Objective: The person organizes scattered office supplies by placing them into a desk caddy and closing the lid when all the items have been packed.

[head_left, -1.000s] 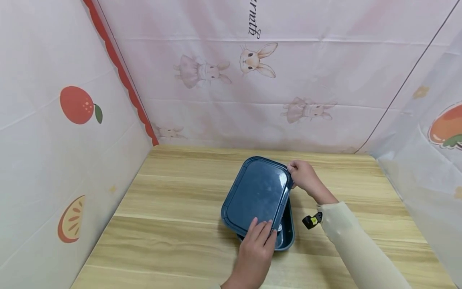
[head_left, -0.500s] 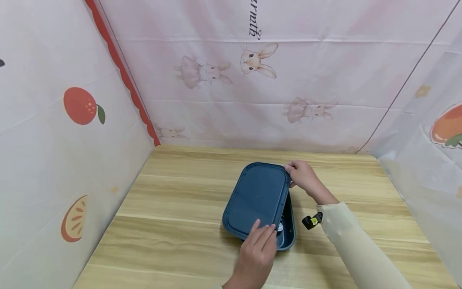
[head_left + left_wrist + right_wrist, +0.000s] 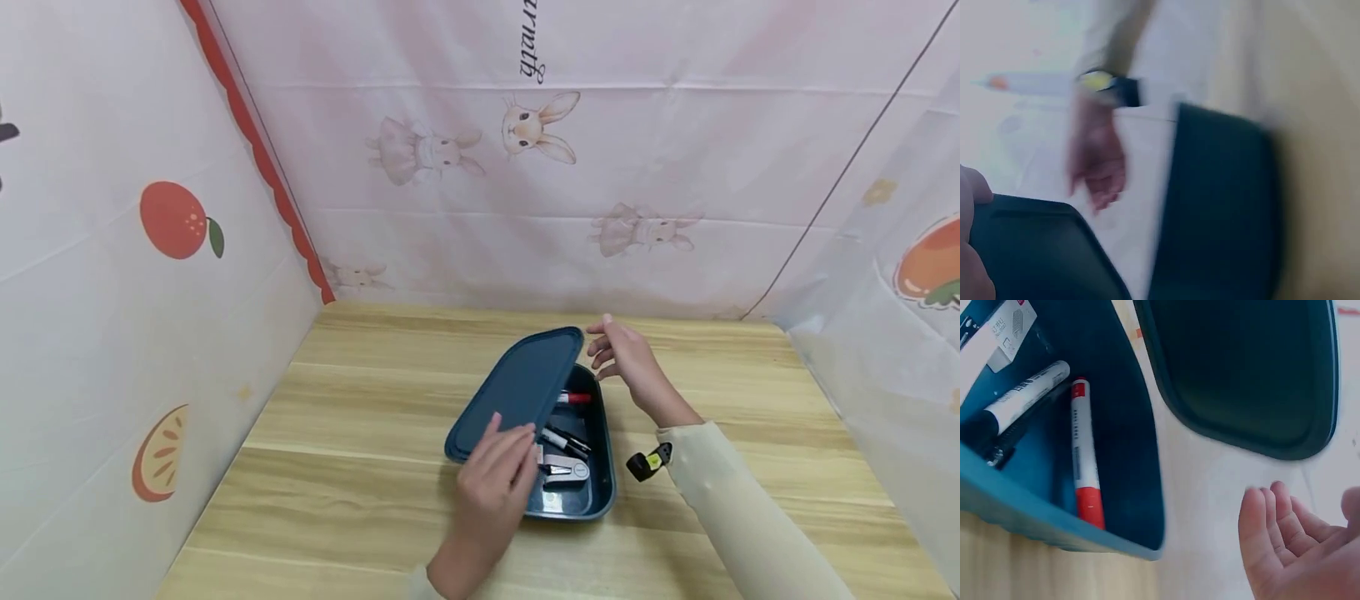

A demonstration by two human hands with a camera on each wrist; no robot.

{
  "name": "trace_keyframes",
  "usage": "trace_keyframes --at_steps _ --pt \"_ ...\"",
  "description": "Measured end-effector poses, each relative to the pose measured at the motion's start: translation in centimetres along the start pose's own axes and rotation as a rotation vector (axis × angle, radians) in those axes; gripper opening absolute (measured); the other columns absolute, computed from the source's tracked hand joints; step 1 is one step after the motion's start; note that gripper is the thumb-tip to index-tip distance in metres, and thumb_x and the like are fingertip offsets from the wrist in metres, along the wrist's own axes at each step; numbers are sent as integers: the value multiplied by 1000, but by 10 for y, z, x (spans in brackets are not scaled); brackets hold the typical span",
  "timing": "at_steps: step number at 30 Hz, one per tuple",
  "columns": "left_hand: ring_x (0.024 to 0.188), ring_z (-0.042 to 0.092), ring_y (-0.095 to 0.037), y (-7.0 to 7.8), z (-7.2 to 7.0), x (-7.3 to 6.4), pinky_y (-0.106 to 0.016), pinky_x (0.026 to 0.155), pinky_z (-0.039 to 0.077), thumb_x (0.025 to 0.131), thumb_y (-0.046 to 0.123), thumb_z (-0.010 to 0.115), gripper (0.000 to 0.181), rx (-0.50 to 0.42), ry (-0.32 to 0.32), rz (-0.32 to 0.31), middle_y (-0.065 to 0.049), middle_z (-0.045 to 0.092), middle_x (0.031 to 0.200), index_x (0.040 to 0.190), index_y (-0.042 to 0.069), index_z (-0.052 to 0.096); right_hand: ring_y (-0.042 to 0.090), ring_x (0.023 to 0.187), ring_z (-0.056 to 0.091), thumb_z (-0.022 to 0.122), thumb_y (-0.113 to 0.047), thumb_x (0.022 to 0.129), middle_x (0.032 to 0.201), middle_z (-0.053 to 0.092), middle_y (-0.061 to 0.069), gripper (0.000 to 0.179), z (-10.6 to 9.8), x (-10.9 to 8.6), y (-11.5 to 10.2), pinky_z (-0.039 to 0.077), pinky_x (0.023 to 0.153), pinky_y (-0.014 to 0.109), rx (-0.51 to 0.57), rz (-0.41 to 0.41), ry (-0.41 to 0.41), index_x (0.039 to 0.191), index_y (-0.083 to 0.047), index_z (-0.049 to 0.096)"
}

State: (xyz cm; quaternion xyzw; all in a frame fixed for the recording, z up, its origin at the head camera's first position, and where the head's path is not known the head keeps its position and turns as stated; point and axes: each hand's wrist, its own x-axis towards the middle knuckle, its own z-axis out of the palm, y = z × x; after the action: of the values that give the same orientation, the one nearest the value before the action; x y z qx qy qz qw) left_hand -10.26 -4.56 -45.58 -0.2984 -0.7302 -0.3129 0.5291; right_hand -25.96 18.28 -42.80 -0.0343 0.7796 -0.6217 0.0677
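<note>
My left hand (image 3: 487, 483) grips the dark blue lid (image 3: 517, 379) by its near right edge. The lid hangs tilted over the left part of a matching blue box (image 3: 607, 475), whose right side lies uncovered. Just beyond the lid's far corner, my right hand (image 3: 632, 362) is raised, fingers loosely bent, with nothing in it. Inside the box lie a red-capped white marker (image 3: 1085, 450), a black-capped white marker (image 3: 1034, 387) and a thin black pen (image 3: 1022, 428). A small white printed carton (image 3: 1013, 334) and a whitish device with a round end (image 3: 572, 471) are nearer me. The lid hides the rest.
The box stands on a wood-grain table (image 3: 360, 467). A pink rabbit-print cloth (image 3: 450, 233) rises behind the table, with printed white cloth (image 3: 90, 350) at the left side. A small black camera (image 3: 648, 461) sits at the right sleeve.
My right hand has let go of the lid's far right corner. With my left hand, the lid has tilted up and swung leftward, exposing the markers and other contents in the box.
</note>
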Motion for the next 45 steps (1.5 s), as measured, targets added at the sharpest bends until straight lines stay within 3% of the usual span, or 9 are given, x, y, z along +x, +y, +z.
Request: trace_keyframes --at_steps 5,10,17,22,25,33,39,42,45 --pt "93 75 -27 -8 -16 19 -47 100 53 89 -3 71 14 -73 24 -160 -15 77 101 101 -3 77 32 97 67 30 -55 107 121 59 24 68 1 6 21 62 78 38 114 13 -33 143 1 45" --pt "99 72 -31 -5 -25 33 -45 105 49 84 -13 71 21 -256 142 -308 -19 76 102 103 -6 76 40 114 63 30 -46 110 134 54 26 59 9 8 31 61 85 38 169 10 -74 147 -2 40" --pt "108 72 -26 4 -33 43 -41 106 47 87 -14 68 17 -547 300 -713 -21 76 103 102 -12 74 25 122 64 33 -43 111 146 53 21 57 21 2 28 56 95 34 394 11 -143 155 -6 33" --pt "114 70 -27 2 -36 42 -34 100 52 91 -6 68 23 -716 419 -1009 -12 77 106 111 -19 68 14 113 69 42 -40 108 129 69 4 47 27 -3 26 56 96 32 546 -4 -135 145 -11 47" --pt "114 69 -24 -2 -36 37 -30 97 54 94 -1 68 28 -793 470 -1132 -11 77 109 115 -18 67 12 105 71 46 -36 107 113 74 -3 37 29 -7 25 57 93 31 569 -25 -95 134 -12 58" --pt "118 66 -23 -12 -34 15 -30 99 54 100 7 63 34 -847 542 -1284 -16 73 119 124 -17 62 11 88 69 55 -33 105 100 69 -3 25 28 -20 23 60 82 30 483 -59 56 111 -12 66" --pt "126 61 -18 -16 -29 -6 -25 102 50 100 10 63 35 -798 576 -1458 -17 67 129 128 -11 61 13 83 66 57 -34 103 90 66 -1 31 22 -33 20 62 75 29 358 -87 136 112 -6 67" --pt "124 62 -18 -17 -26 -14 -24 101 51 99 11 64 35 -774 548 -1533 -18 67 129 126 -11 63 12 82 65 55 -33 104 89 65 -1 38 16 -35 11 62 73 29 241 -90 181 117 1 65" --pt "124 61 -16 -17 -23 -16 -23 100 51 98 16 67 36 -710 457 -1579 -16 67 129 126 -7 65 12 80 66 55 -34 105 86 65 -1 43 10 -32 -5 62 72 30 127 -87 225 120 5 63"
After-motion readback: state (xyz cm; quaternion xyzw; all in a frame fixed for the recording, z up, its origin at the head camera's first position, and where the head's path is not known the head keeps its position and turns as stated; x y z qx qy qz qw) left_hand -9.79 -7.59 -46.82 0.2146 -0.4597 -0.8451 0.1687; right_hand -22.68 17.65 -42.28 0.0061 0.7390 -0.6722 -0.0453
